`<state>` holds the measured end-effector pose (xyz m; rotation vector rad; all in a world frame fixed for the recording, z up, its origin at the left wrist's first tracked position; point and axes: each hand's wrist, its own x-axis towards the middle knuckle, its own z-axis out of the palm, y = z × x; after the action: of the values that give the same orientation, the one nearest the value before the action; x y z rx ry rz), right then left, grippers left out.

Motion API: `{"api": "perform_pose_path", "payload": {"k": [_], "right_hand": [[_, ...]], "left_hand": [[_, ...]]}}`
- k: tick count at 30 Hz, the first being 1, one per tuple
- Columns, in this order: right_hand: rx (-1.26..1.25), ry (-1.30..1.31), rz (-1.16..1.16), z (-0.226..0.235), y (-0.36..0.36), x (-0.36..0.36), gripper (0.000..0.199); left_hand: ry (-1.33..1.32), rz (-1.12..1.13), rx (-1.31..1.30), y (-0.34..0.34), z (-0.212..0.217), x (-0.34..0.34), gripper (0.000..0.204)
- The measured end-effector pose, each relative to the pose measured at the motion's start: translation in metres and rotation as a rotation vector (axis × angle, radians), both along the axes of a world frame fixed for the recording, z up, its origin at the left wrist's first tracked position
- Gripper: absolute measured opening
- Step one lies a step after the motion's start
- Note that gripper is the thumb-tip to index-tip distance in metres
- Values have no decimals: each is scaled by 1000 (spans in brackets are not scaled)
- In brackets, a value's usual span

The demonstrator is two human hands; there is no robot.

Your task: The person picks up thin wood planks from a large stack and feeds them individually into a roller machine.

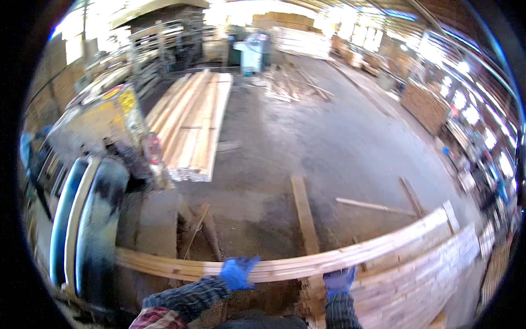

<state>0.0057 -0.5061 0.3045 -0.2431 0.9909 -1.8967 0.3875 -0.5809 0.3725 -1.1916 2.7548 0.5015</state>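
Long pale wooden boards (298, 265), lying together as a narrow bundle, stretch across in front of me and look curved in this wide view. My left hand (239, 273), in a blue glove, is closed over them left of the middle. Farther right, my right hand (339, 281), also blue-gloved, grips their near edge; its fingertips are partly hidden and blurred. The left end of the boards reaches the machine (104, 219) with its rounded dark and blue housing. Their right end lies over or beside a big stack of lumber (416, 277); whether it touches is unclear.
A pile of long boards (192, 123) lies beyond the machine. A floor timber (304, 214) and a thin stick (375, 206) are ahead of me. Scrap wood (282, 85) is heaped farther off, near a light-blue cabinet (252, 57). A brown stack (424, 107) stands far right.
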Motion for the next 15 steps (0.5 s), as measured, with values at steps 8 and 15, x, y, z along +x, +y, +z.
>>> {"api": "perform_pose_path", "payload": {"k": [8,15], "right_hand": [[95,-547,76,3,-15,29,65],[313,-398,437,2,-1,107,54]], "left_hand": [[-68,53,160,10,50,70,102],[308,-58,-27,-2,34,-77,96]]}}
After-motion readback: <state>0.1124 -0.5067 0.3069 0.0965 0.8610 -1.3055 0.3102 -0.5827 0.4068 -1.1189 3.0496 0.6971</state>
